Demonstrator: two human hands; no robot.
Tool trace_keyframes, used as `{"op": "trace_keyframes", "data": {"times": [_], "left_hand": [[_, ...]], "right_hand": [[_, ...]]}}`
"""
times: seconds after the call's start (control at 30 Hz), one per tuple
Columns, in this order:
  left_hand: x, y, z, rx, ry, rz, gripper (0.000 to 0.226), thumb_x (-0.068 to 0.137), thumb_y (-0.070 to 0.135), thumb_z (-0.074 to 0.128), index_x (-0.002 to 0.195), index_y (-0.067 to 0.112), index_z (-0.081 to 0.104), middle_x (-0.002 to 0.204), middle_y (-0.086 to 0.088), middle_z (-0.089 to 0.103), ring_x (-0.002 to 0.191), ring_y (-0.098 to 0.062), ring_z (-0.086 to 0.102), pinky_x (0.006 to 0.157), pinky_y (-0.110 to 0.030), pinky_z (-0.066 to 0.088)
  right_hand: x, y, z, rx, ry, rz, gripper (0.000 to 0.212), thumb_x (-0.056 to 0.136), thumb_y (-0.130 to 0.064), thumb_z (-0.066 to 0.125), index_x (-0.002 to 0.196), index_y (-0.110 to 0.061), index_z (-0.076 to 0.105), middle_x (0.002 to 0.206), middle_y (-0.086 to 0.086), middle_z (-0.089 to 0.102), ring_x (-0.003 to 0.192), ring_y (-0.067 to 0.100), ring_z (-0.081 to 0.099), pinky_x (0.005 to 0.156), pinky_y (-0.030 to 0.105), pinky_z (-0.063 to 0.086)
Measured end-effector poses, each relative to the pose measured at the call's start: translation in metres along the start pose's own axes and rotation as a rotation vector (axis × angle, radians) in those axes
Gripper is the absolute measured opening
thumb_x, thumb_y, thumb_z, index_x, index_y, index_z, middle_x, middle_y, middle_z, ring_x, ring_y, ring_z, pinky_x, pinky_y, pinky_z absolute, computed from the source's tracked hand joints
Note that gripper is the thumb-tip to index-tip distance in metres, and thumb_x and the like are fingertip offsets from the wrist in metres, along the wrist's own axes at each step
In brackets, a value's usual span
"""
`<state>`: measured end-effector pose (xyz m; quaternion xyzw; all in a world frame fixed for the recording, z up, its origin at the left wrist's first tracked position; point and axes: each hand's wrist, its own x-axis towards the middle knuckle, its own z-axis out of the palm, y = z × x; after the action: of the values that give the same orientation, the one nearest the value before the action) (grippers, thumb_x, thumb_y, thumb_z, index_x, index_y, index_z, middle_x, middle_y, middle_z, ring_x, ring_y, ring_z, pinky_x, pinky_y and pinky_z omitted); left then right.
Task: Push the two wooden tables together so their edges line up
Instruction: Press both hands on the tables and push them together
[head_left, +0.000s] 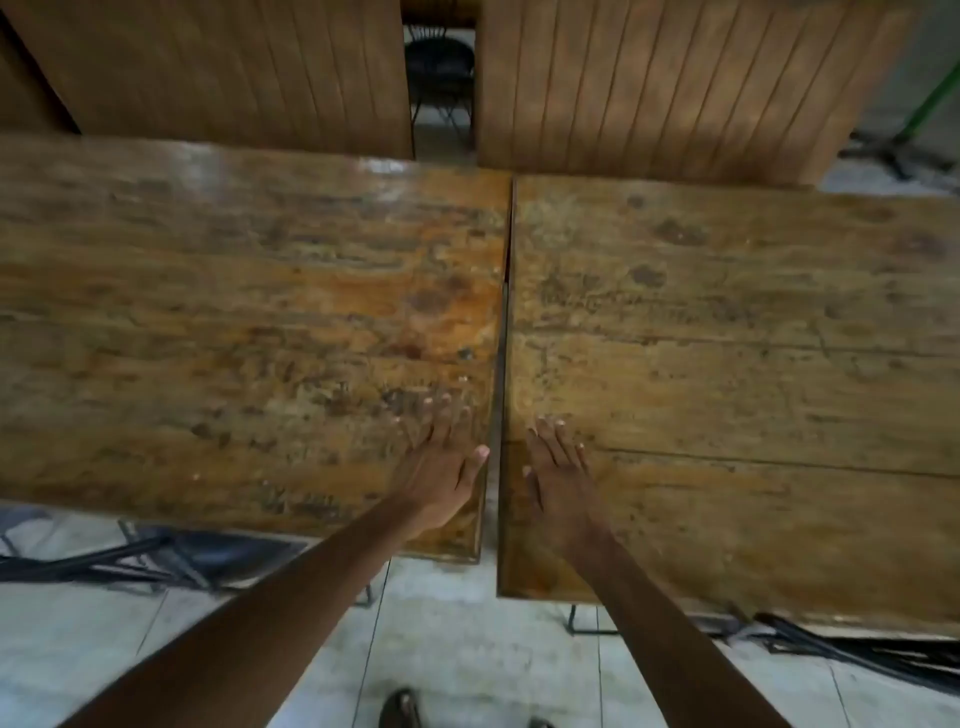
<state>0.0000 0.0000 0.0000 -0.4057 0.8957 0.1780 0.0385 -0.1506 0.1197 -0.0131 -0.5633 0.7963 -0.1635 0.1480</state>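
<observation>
Two worn wooden tables stand side by side with a thin dark gap between them. The left table (234, 322) has its near edge farther from me than the near edge of the right table (737, 364), so the front edges are offset. My left hand (441, 467) lies flat, fingers spread, on the left table's near right corner. My right hand (558, 478) lies flat on the right table's near left corner, just across the gap. Neither hand holds anything.
Two more slatted wooden tabletops (234, 73) (675, 83) stand behind, with a dark chair (439, 67) in the gap between them. Black metal chair frames (156, 561) (857, 654) lie under the near edges. Pale tiled floor (457, 639) is at my feet; a green pole (930, 104) is at far right.
</observation>
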Motion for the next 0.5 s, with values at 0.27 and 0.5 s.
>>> {"op": "trace_keyframes", "data": {"times": [0.27,0.5], "left_hand": [[-0.003,-0.022,0.064,0.142,0.083,0.014,0.065,0.102,0.052,0.009,0.160,0.022,0.007,0.168,-0.016,-0.002,0.153,-0.037,-0.010,0.119,-0.067,0.003],[0.001,-0.021,0.065,0.166,0.094,0.020,0.062,0.104,0.049,0.017,0.160,0.023,0.007,0.168,-0.015,0.000,0.154,-0.035,-0.009,0.118,-0.069,0.003]], "right_hand": [[-0.016,0.014,0.057,-0.094,0.030,0.036,0.058,0.103,-0.038,0.024,0.157,-0.016,0.022,0.167,0.003,0.014,0.155,0.025,0.003,0.123,0.055,0.010],[-0.008,0.012,0.059,-0.118,0.037,0.056,0.057,0.105,-0.036,0.023,0.159,-0.020,0.013,0.168,0.000,0.006,0.155,0.024,-0.003,0.123,0.055,0.006]]}}
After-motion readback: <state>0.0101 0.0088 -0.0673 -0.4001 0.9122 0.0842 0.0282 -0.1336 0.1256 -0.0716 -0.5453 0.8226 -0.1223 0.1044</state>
